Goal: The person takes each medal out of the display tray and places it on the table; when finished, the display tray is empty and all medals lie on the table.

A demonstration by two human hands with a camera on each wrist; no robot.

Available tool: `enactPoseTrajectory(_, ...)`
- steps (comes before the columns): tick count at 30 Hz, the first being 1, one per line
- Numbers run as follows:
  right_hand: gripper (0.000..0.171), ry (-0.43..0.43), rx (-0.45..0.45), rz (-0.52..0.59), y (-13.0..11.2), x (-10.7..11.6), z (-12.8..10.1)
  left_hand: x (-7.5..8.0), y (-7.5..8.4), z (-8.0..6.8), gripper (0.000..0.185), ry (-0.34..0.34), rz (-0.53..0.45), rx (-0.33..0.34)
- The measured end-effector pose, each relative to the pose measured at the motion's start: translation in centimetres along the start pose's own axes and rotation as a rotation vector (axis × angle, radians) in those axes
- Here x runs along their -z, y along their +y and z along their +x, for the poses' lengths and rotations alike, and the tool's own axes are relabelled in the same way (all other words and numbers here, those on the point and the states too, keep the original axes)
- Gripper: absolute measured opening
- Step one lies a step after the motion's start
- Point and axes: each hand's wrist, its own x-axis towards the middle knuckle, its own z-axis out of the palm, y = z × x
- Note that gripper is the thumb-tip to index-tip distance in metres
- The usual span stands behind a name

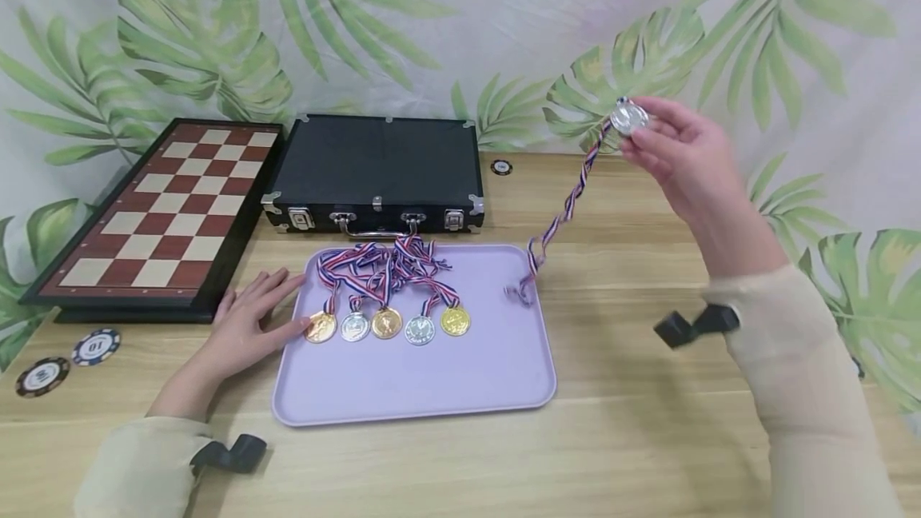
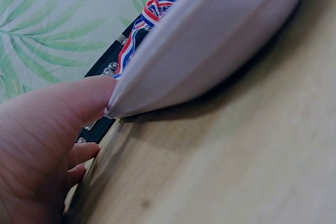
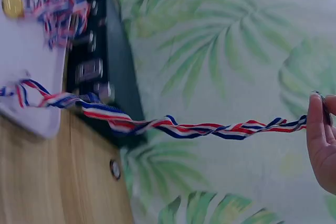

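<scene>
High at the right, my right hand [image 1: 694, 154] pinches a silver medal [image 1: 629, 117] between thumb and fingers. Its twisted red, white and blue ribbon [image 1: 568, 206] slants down to the right side of a lilac tray [image 1: 417, 386]; the right wrist view shows the ribbon [image 3: 205, 130] stretched out. My left hand [image 1: 248, 326] rests at the tray's left edge, fingers extended, thumb reaching over the rim to a gold medal [image 1: 320, 328]. Beside that one lie a silver medal [image 1: 355, 327], a bronze-gold medal [image 1: 386, 323], another silver medal [image 1: 420, 330] and a yellow-gold medal [image 1: 455, 320], ribbons bunched behind them.
A black case [image 1: 381, 162] with metal latches and a handle stands behind the tray. To its left is a brown and cream chessboard [image 1: 173, 206]. Poker chips [image 1: 97, 347] lie at the left, and another chip [image 1: 501, 167] near the leaf-patterned backdrop [image 1: 504, 30].
</scene>
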Motion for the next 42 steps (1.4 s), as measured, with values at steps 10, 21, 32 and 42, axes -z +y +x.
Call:
enactPoseTrajectory(10, 0.045, 0.265, -0.105, -0.261, 2.3, -1.0, 11.8, -0.1, 0.1, 0.0, 0.062, -0.003, -0.007, -0.02)
enactPoseTrajectory(21, 0.045, 0.232, -0.211, -0.247, 8.9, 1.8, 11.3, 0.0, 0.2, 0.1, 0.06, 0.018, 0.0, -0.045)
enactPoseTrajectory(32, 0.043, 0.109, -0.357, -0.421, 17.0, 4.7, 8.4, -0.2, 0.0, -0.1, 0.061, 0.019, -0.008, -0.03)
enactPoseTrajectory(42, 0.044, 0.103, -0.424, -0.495, 19.1, 4.9, 7.4, -0.2, -0.3, -0.2, 0.061, 0.027, -0.006, -0.026)
